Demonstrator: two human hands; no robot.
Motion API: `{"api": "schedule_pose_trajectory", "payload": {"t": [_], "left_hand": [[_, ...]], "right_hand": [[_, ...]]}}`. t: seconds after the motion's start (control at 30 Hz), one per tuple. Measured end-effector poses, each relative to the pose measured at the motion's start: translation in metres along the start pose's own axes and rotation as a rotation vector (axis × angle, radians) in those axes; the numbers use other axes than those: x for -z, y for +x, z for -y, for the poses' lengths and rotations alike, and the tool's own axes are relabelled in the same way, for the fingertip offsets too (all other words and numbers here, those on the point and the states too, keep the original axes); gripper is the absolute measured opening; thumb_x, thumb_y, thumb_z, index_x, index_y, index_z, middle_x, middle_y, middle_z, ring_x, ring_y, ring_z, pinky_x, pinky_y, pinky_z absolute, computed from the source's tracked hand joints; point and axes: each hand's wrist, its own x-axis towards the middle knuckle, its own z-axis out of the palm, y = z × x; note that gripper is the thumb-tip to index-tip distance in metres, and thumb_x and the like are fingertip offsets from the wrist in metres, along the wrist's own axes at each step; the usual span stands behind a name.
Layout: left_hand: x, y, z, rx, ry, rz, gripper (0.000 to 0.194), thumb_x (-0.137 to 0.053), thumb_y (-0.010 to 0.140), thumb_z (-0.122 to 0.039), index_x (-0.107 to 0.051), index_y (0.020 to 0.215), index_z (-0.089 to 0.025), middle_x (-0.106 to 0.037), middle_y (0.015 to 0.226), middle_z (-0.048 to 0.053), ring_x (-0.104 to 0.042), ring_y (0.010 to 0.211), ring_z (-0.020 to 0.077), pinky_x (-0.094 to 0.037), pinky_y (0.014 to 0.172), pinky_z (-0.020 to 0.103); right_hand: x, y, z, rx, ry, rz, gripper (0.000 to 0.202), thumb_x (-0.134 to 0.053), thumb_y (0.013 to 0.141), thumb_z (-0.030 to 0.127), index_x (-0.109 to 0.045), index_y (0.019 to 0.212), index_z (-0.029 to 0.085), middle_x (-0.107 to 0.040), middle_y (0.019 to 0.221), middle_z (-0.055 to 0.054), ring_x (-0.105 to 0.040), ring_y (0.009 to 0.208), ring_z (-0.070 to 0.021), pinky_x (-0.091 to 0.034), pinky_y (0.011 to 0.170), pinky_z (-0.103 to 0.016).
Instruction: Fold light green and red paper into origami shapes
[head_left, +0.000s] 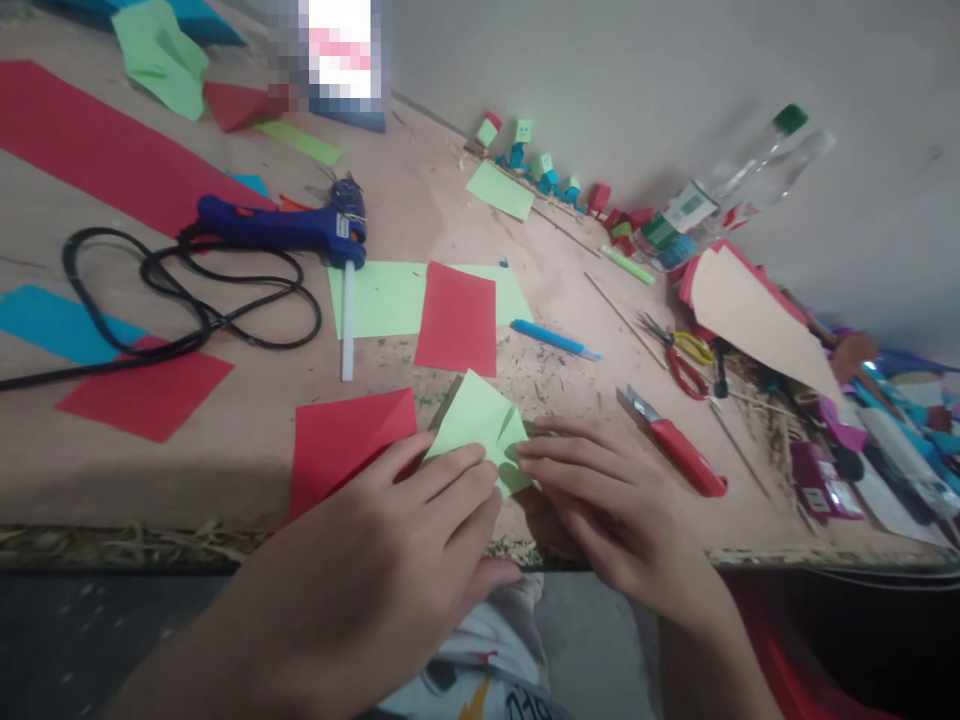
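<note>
A light green sheet of paper [471, 415], partly folded with a crease on its right side, is between my hands at the table's front edge. My left hand [427, 530] presses on its lower left with bent fingers, the thumb low and near the edge. My right hand [615, 490] grips its right corner with fingers held together; the thumb is hidden. A red paper square [341, 440] lies partly under my left hand. Just beyond the green sheet are another red paper [457, 320] and a wider green paper [379, 300].
A blue glue gun [277, 228] with a looped black cord rests at the left. To the right lie a blue pen [555, 340], a red-handled cutter [686, 455] and pliers [682, 370]. Plastic bottles [750, 180] and small paper figures [546, 172] line the wall.
</note>
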Motion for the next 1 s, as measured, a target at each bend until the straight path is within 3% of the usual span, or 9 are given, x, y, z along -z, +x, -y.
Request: {"api": "schedule_pose_trajectory", "payload": {"t": [0.13, 0.4, 0.73, 1.0], "left_hand": [[0.0017, 0.0005, -0.0008, 0.015, 0.040, -0.002, 0.030, -0.048, 0.110, -0.033, -0.071, 0.113, -0.015, -0.077, 0.117, 0.007, -0.067, 0.111, 0.0273, -0.035, 0.108, 0.053], [0.0046, 0.0012, -0.0023, 0.047, 0.042, 0.056, 0.033, -0.042, 0.112, -0.034, -0.070, 0.115, -0.017, -0.076, 0.120, 0.004, -0.064, 0.116, 0.0244, -0.037, 0.102, 0.044], [0.0003, -0.0006, -0.0019, 0.043, 0.049, 0.074, 0.032, -0.045, 0.111, -0.036, -0.068, 0.121, -0.016, -0.074, 0.129, 0.006, -0.062, 0.124, 0.0241, -0.038, 0.105, 0.044], [0.0005, 0.0020, -0.0006, 0.031, 0.050, 0.058, 0.032, -0.045, 0.110, -0.034, -0.069, 0.119, -0.014, -0.074, 0.129, 0.010, -0.065, 0.118, 0.0264, -0.044, 0.098, 0.045]], "right_hand": [[-0.0045, -0.0024, -0.0028, 0.011, 0.031, 0.014, 0.029, -0.057, 0.098, 0.005, -0.073, 0.121, 0.012, -0.076, 0.128, -0.013, -0.059, 0.135, -0.0246, -0.050, 0.116, -0.044], [-0.0057, -0.0013, -0.0005, 0.008, 0.052, -0.001, 0.026, -0.060, 0.099, 0.007, -0.075, 0.119, 0.012, -0.077, 0.126, -0.012, -0.061, 0.134, -0.0235, -0.050, 0.117, -0.041], [-0.0085, -0.0029, -0.0011, -0.020, 0.020, -0.006, 0.031, -0.063, 0.098, 0.010, -0.072, 0.128, 0.013, -0.077, 0.127, -0.010, -0.060, 0.134, -0.0231, -0.050, 0.117, -0.039], [-0.0093, -0.0034, -0.0005, -0.015, 0.011, -0.003, 0.028, -0.062, 0.098, 0.010, -0.073, 0.124, 0.013, -0.077, 0.127, -0.011, -0.060, 0.133, -0.0233, -0.050, 0.116, -0.041]]}}
